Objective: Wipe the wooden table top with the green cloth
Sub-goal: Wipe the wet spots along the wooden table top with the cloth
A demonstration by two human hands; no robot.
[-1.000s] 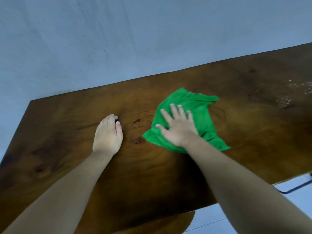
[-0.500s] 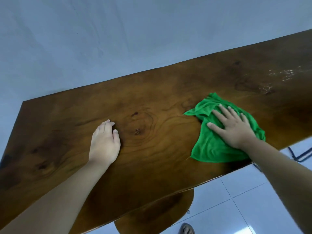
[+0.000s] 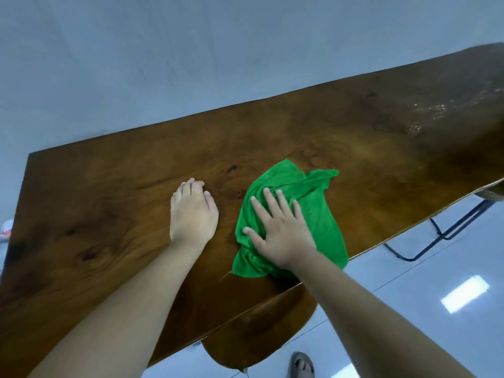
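Hands lie flat on the table (image 3: 368, 137): the right hand (image 3: 281, 236), fingers spread, presses the cloth (image 3: 319, 219), and the left hand (image 3: 192, 214) rests open, palm down, just beside it. Half a second ago the cloth was far to the right; now it sits close to the left hand, near the front edge. White specks (image 3: 428, 110) remain at far right.

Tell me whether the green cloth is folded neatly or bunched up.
Bunched up. The green cloth lies crumpled with uneven ridges and a loose corner, pressed flat under the right hand on the wooden table top.
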